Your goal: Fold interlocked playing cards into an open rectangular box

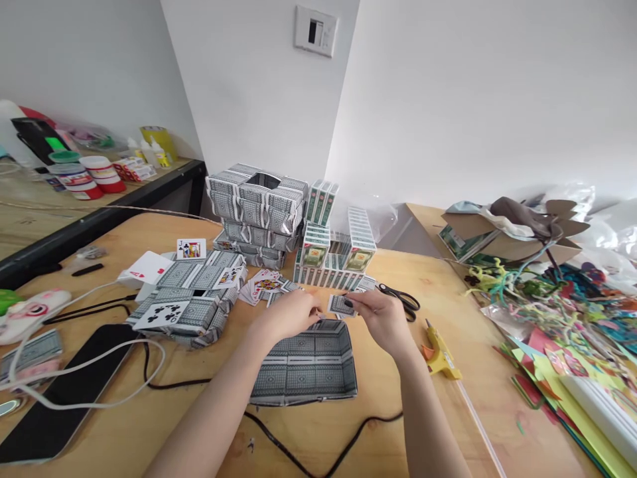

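An open tray made of playing cards (308,372) lies at the middle front of the table. Over its back edge is my left hand (296,311), fingers curled together; what they hold, if anything, is too small to tell. To the right, my right hand (381,317) pinches a small dark thing (349,303) between thumb and fingers. Loose grey-backed cards (340,305) lie just behind the tray, between the hands. Face-up cards (266,284) are spread farther left. A covered card box (192,299) sits left of my left hand.
Stacked card boxes (259,212) and green card packs (338,252) stand behind. Black scissors (405,302) and a yellow glue gun (442,355) lie right. A phone (70,392) and cables lie left. Craft scraps (562,299) fill the far right.
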Demonstrator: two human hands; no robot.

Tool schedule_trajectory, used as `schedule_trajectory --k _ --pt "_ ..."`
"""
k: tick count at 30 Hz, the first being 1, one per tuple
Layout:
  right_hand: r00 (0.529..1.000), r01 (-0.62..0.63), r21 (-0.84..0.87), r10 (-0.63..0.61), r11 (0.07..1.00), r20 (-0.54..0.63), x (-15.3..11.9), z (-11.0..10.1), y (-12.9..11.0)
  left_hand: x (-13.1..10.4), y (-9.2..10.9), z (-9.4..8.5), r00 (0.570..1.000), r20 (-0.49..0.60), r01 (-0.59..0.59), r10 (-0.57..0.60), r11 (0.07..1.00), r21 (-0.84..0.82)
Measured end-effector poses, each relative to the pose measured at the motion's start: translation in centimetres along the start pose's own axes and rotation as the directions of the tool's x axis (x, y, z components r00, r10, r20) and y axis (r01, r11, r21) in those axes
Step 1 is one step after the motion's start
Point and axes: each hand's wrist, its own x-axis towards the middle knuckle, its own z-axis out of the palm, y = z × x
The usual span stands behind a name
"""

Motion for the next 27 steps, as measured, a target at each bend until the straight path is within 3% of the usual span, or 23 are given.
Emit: schedule_trajectory --k 5,11,21,27 --pt "0.997 -0.073 0.186 0.074 0.98 0.004 -1.2 1.3 3.2 0.7 -0.2 0.8 1.0 0.004 -0.02 0.02 1.0 -0.006" --pt "0.979 -0.188 0.352 0.205 0.917 -0.01 -2.1 2.6 4.2 0.5 0.0 0.6 0.999 0.005 -0.045 0.045 0.999 0.028" --pt "0.984 -0.174 0.268 0.175 0.948 0.02 -1.5 3.0 3.9 0.3 0.5 0.3 1.0 0.025 -0.003 0.002 0.999 0.048" --pt "0.999 -0.005 0.071 0.002 0.997 0.046 -1.0 3.0 2.8 0.4 -0.3 0.6 0.997 0.076 -0.027 0.018 0.993 0.119"
